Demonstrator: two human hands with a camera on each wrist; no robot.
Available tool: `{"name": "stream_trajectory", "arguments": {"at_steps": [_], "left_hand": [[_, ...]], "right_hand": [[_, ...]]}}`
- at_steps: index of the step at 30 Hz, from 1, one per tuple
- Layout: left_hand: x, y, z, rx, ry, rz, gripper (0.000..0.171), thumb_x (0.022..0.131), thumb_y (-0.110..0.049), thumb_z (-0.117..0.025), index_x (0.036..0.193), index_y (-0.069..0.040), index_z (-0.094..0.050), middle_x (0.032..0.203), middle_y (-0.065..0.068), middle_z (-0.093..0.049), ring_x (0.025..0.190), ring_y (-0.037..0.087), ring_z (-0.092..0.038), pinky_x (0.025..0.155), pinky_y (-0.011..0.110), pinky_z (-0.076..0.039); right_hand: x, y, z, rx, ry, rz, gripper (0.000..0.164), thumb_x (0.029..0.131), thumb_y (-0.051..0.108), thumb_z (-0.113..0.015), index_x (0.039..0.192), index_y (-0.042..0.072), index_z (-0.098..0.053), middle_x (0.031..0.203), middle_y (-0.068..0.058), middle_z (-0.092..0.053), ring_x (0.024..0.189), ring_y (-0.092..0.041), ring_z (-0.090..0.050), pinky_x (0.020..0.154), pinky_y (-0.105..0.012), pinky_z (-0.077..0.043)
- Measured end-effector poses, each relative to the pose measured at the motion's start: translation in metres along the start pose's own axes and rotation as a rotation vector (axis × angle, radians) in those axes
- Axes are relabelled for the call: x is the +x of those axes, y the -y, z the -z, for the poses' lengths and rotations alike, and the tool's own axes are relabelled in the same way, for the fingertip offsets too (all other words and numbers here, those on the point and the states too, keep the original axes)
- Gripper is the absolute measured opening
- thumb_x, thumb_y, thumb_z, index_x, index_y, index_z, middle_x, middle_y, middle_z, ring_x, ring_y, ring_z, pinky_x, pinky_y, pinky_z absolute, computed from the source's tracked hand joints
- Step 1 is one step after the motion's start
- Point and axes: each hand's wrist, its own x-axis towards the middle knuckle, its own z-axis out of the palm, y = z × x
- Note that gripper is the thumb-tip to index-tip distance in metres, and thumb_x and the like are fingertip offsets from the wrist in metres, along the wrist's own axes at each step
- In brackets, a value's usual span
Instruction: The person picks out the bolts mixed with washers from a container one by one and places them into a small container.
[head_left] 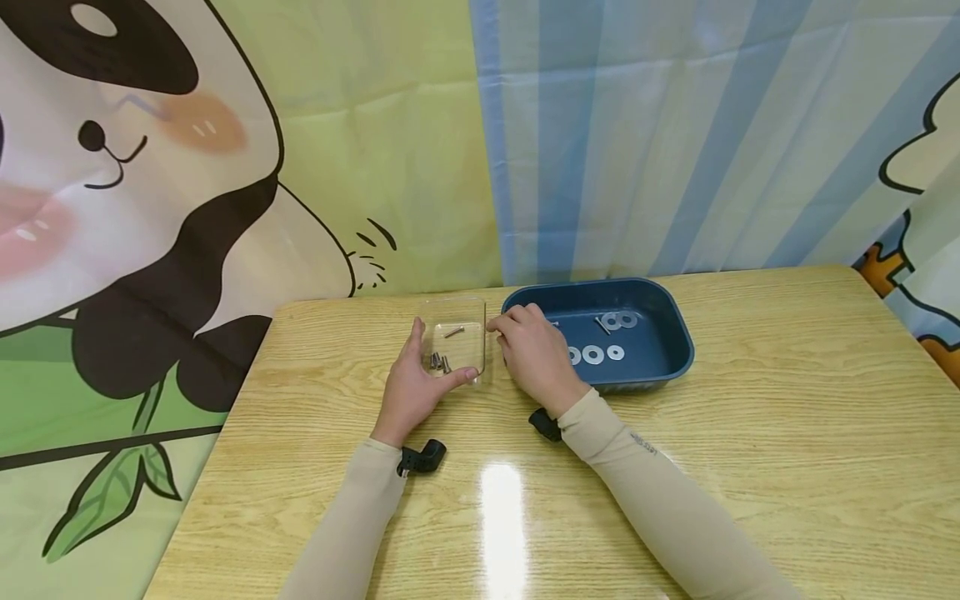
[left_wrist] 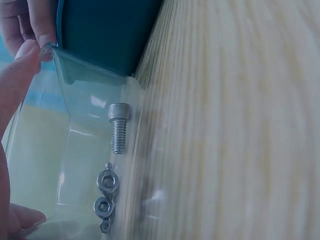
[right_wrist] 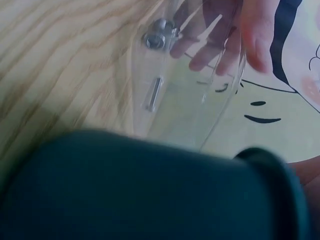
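Observation:
My left hand [head_left: 416,387] grips a clear plastic box [head_left: 483,329], thumb on its near rim and fingers along its left side. Inside the box, one socket-head screw [head_left: 454,332] lies apart from several more screws [head_left: 438,362] of the same silvery metal. Over the left end of a dark blue bin [head_left: 678,367] is my right hand [head_left: 536,350], fingers bent and fingertips close to the clear box's right wall. Whether those fingertips pinch anything is hidden. Flat washers [head_left: 592,355] and a screw [head_left: 602,326] lie in the bin.
The bin stands just right of the clear box on a wooden table [head_left: 787,417]. Behind the table's back edge hangs a printed cloth [head_left: 420,167] with a panda and blue stripes. Each wrist carries a black camera [head_left: 423,457].

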Motion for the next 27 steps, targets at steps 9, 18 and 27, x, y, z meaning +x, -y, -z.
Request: {"name": "stream_trajectory", "arguments": {"at_steps": [9,18,27], "left_hand": [[0.0,0.002,-0.001,-0.007,0.003,-0.004,0.126,0.072,-0.067,-0.08,0.163,-0.026,-0.002,0.167,0.0,-0.015,0.149,0.03,-0.025,0.115,0.055,-0.03],[0.0,0.001,-0.001,0.0,-0.003,-0.001,0.13,0.068,-0.073,-0.078,0.163,-0.025,-0.003,0.167,0.001,-0.017,0.15,0.03,-0.023,0.116,0.054,-0.029],[0.001,0.002,0.0,0.018,-0.005,-0.004,0.133,0.067,-0.076,-0.077,0.164,-0.018,-0.007,0.166,0.005,-0.02,0.148,0.034,-0.026,0.115,0.056,-0.03]], "right_hand": [[-0.006,-0.014,0.009,-0.002,0.014,-0.023,0.017,0.095,0.008,-0.07,0.111,0.009,-0.076,0.105,-0.009,-0.068,0.095,-0.026,-0.058,0.07,-0.036,-0.056],[-0.013,-0.028,0.015,0.003,-0.013,-0.061,0.017,0.093,0.007,-0.072,0.109,0.008,-0.076,0.103,-0.01,-0.067,0.093,-0.027,-0.058,0.068,-0.037,-0.055],[-0.02,-0.043,0.022,0.002,-0.04,-0.108,0.018,0.093,0.008,-0.073,0.11,0.007,-0.076,0.103,-0.012,-0.067,0.092,-0.031,-0.057,0.067,-0.041,-0.054]]}}
